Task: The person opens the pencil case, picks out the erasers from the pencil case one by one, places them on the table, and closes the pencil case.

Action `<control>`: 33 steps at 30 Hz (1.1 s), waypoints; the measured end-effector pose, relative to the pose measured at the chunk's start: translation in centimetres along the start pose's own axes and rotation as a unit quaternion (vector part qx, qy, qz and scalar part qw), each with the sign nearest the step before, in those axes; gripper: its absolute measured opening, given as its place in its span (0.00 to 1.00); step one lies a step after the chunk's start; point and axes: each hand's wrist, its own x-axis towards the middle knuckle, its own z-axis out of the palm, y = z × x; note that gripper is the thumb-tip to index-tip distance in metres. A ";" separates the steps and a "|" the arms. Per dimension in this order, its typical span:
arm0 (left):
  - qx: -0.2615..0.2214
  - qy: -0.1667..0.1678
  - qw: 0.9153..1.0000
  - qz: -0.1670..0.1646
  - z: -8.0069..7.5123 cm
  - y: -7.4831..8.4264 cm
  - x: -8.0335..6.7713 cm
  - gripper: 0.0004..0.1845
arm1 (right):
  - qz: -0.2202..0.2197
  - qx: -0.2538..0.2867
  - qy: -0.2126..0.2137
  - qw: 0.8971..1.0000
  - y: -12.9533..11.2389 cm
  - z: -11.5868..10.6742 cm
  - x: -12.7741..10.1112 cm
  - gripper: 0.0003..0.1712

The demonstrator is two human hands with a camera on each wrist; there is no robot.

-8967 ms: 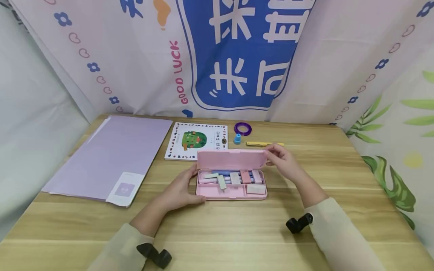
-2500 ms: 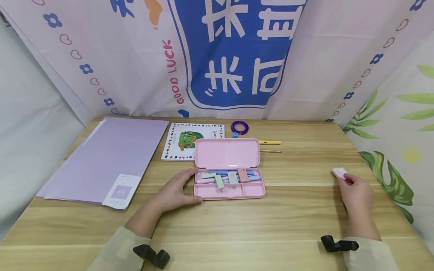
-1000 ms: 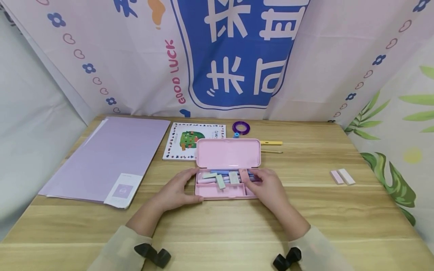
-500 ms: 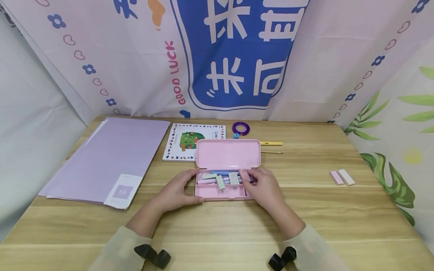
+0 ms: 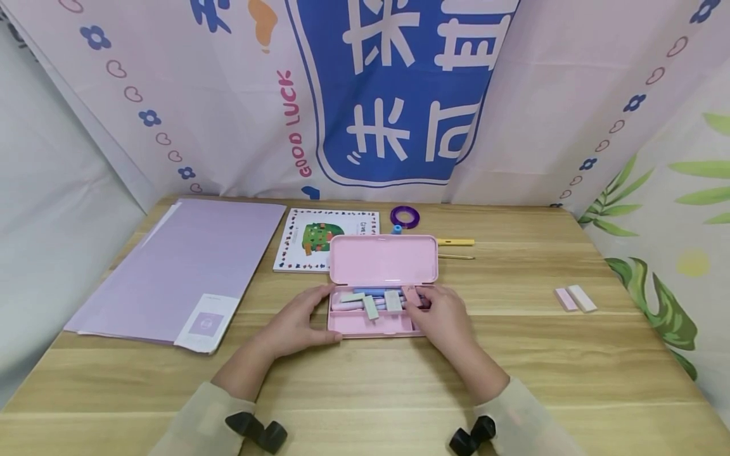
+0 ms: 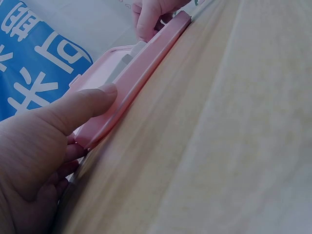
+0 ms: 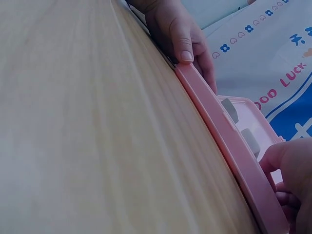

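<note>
Gripping the left end of the pink pencil case [image 5: 373, 320] is the left hand [image 5: 293, 323], thumb lying along the front rim, fingers curling round the corner. Reaching into the right end of the tray is the right hand [image 5: 441, 316], its fingertips closing on a pinkish eraser [image 5: 412, 295]; whether the grip is already pinching it or only touching, I cannot tell, since the knuckles are covering the spot.

That case is sitting open mid-desk [image 5: 371, 386], lid [image 5: 384, 259] standing upright. Judging by what is lying where, the emptying is partly done: two erasers [image 5: 576, 298] are already lying side by side near the right edge, while several pale blocks [image 5: 379, 301] and pens [image 5: 371, 291] are still waiting inside.

Farther back a picture book [image 5: 319, 239], a purple tape roll [image 5: 405, 216], a yellow pen [image 5: 455, 242] and a pencil [image 5: 456, 256] are resting. A lilac folder [image 5: 177, 266] is lying at left. Something blue behind the lid is mostly hidden.
</note>
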 end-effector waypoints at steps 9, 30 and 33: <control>-0.001 -0.001 1.000 -0.001 0.1 0.0 0.0 0.53 | -0.022 0.033 0.045 0.998 0.9 -1.2 0.2 0.23; -0.002 0.002 1.000 -0.003 0.1 -0.1 -0.1 0.51 | 0.173 -0.016 0.149 0.974 14.1 -10.2 -0.8 0.26; -0.002 0.001 1.000 -0.002 0.1 0.0 0.0 0.51 | 0.207 -0.020 0.137 0.968 15.0 -10.8 -0.9 0.27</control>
